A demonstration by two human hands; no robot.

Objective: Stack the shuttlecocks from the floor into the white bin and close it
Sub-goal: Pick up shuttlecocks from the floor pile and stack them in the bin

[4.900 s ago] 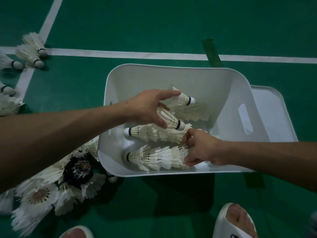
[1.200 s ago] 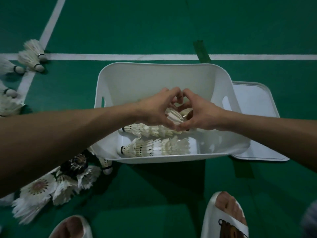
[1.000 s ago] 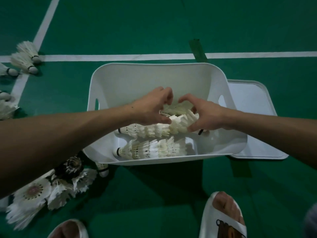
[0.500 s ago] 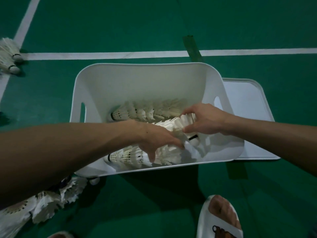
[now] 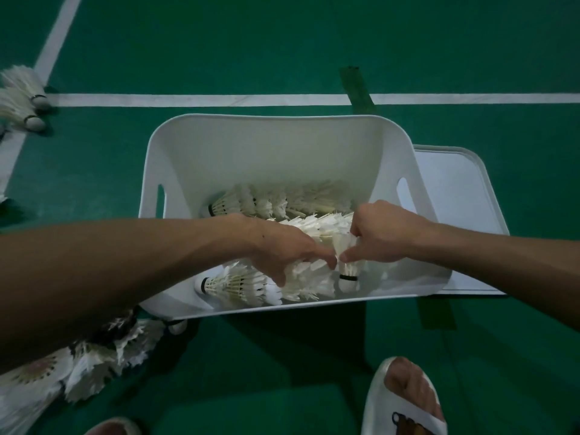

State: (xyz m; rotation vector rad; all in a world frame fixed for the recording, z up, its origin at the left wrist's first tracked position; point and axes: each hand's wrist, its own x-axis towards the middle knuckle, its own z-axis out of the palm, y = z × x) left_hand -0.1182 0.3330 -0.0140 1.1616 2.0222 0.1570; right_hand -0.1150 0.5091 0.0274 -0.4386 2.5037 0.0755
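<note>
The white bin stands open on the green court floor with three rows of nested shuttlecocks lying in it: a far row, a middle row and a near row. My left hand reaches in over the middle and near rows, fingers down on the feathers. My right hand pinches a single shuttlecock at the right end, its cork pointing toward me. The bin's flat white lid lies on the floor to the bin's right.
Loose shuttlecocks lie in a heap at the lower left, partly under my left arm, and a few more sit at the far left by the white court line. My slippered feet are just in front of the bin.
My right hand has moved toward the bin's near side and now pinches one shuttlecock with its cork toward me. My left hand has shifted right to meet it.
</note>
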